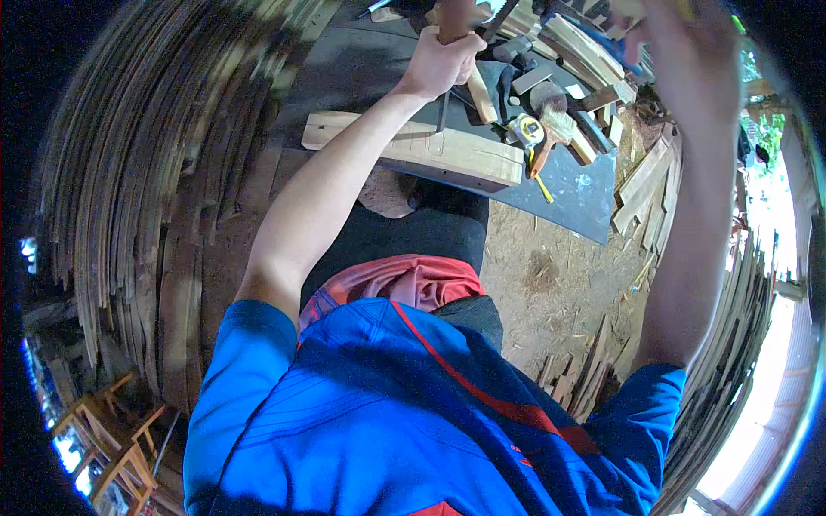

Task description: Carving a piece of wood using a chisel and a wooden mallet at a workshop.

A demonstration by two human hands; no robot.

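Observation:
My left hand (pixel 437 64) is closed around a chisel (pixel 443 113) with a brown wooden handle. The chisel stands nearly upright, its blade running down to a squared timber (pixel 465 156) that lies across the near side of the dark work surface (pixel 564 193). My right hand (pixel 641 30) is raised at the top right, smeared by motion and partly out of view. Whether it holds anything is hidden. Right of the timber lie a yellow-and-white tape measure (pixel 527 131), a wide brush (pixel 555 129) and a thin yellow-tipped tool (pixel 545 189).
Wood offcuts (pixel 594 99) and small blocks crowd the far right of the surface. Tall stacks of boards (pixel 129 189) stand at the left, with more boards (pixel 723 361) at the right. Shavings litter the earthen floor (pixel 542 267). A wooden chair frame (pixel 120 447) stands lower left.

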